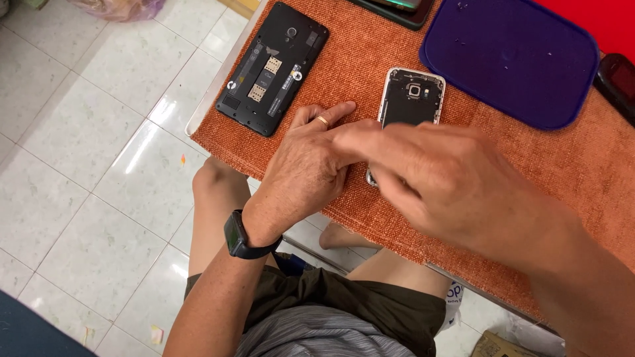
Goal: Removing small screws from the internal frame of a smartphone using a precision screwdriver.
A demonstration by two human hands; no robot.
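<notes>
Both hands are working on the opened silver-framed smartphone [410, 99] lying on the orange woven mat [529, 172], the left hand [307, 168] pressing flat with fingers together beside it, the right hand [436, 178] blurred over its lower end, its grip unreadable, likely needing steadier prying.

The right hand [430, 175], blurring, is hiding the silver-framed phone's [409, 99] lower half. The top edge is cutting off a dark device [397, 10].
</notes>
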